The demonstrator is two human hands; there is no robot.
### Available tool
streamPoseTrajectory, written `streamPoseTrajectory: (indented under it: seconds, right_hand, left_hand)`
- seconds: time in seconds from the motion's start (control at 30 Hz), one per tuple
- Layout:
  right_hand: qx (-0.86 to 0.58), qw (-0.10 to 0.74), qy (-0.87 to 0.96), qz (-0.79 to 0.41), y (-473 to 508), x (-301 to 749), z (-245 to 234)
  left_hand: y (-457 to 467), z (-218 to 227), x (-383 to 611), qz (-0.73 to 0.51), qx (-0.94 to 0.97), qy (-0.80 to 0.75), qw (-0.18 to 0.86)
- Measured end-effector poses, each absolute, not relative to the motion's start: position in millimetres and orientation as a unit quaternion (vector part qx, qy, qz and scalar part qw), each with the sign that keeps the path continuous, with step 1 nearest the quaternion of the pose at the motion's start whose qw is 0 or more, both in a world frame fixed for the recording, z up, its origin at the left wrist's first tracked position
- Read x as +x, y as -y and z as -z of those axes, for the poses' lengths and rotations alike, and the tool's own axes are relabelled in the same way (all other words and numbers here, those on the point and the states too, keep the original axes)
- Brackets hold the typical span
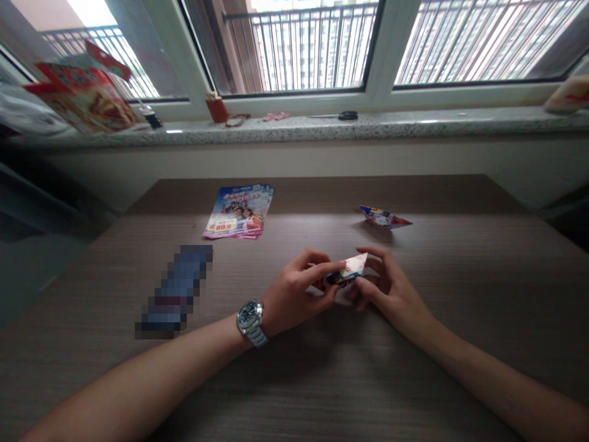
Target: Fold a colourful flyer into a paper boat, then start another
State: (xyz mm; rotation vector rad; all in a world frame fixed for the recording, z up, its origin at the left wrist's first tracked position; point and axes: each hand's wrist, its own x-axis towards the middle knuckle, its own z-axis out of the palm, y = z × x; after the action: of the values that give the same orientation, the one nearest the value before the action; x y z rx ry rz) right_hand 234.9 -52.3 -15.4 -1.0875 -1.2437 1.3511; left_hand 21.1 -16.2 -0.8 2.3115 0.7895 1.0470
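Note:
Between my two hands, just above the wooden table (pixel 294 380), is a small folded piece of printed paper (pixel 355 265) with a pointed corner. My left hand (pixel 306 285), a metal watch (pixel 251 319) on its wrist, pinches the paper's left side, the index finger lying along its top. The thumb and fingers of my right hand (pixel 389 285) close on its right edge. Farther back on the table sits a folded paper shape (pixel 385 218) with pointed ends. A stack of printed flyers (pixel 239 210) lies at the back left.
A blurred-out, phone-shaped dark object (pixel 177 288) lies on the table left of my hands. On the granite windowsill (pixel 391 126) are scissors (pixel 347 115), a small red item (pixel 216 108) and a red food package (pixel 96 98). Windows rise behind the sill.

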Motion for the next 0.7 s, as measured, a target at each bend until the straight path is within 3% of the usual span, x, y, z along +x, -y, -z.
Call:
streamPoseTrajectory:
  seconds: [0.7]
  right_hand:
    - [-0.485,0.443,0.548,-0.518,44.2,246.0,11.4]
  left_hand:
    - [8.0,3.6,15.5,-0.366,0.863,-0.275,0.213]
